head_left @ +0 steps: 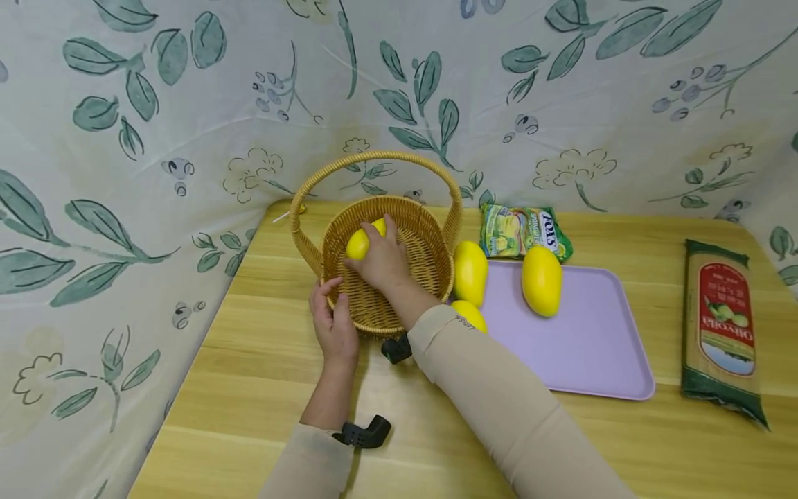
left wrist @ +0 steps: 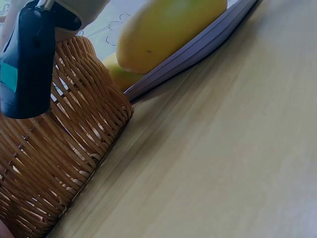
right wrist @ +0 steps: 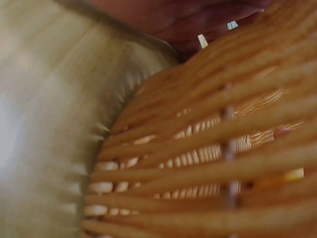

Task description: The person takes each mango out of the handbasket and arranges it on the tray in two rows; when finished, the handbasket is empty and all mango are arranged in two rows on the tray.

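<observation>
A tan wicker basket (head_left: 436, 305) with a tall arched handle stands at the back left of the table. Inside it, my right hand (head_left: 383, 263) grips a yellow mango (head_left: 358, 245) near the basket's left wall. My left hand (head_left: 337, 329) holds the front left rim, fingertips over the edge. Two more mangoes, an upper one (head_left: 470, 274) and a lower one (head_left: 469, 314) partly behind my right sleeve, lie at the left edge of a lavender tray (head_left: 592, 346). Another mango (head_left: 542, 281) lies farther right on the tray. Wicker fills much of both wrist views.
Behind the tray lies a green candy bag (head_left: 524, 232). A long pasta packet (head_left: 720, 333) with a red label rests at the far right of the wooden table (head_left: 237, 381). Patterned cloth (head_left: 206, 90) hangs along the back and left.
</observation>
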Motion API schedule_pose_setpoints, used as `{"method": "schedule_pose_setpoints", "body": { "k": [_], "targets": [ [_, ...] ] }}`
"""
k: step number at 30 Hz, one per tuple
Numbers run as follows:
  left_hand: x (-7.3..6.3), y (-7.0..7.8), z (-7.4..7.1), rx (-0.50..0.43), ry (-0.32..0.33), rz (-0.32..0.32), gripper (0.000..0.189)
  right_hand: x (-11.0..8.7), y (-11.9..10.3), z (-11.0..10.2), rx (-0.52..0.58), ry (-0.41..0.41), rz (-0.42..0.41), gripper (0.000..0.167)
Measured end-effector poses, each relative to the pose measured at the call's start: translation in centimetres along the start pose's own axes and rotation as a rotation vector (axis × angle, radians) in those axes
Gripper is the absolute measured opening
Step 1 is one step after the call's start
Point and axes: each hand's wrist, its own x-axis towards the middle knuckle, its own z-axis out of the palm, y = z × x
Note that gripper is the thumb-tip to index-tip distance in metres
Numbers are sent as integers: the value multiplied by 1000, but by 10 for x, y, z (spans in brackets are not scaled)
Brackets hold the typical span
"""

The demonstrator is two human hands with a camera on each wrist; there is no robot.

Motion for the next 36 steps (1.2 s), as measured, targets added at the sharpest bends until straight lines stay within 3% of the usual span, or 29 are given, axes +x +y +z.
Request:
{"method": "schedule_pose_setpoints", "body": {
  "k": [14,21,30,36],
  "targets": [
    [2,4,0,0,-1,-6,31,-1,-1,-5,57,-28,-4,77],
    [3,7,1,0,-3,-8,31,0,-4,-9,169,-34,0,75],
    [2,8,1,18,-13,-21,31,-12,-12,-29,297,42,-58,61],
    [2,9,1,5,-7,-16,31,-30,-26,-59,381,70,-100,51]
  ]
}}
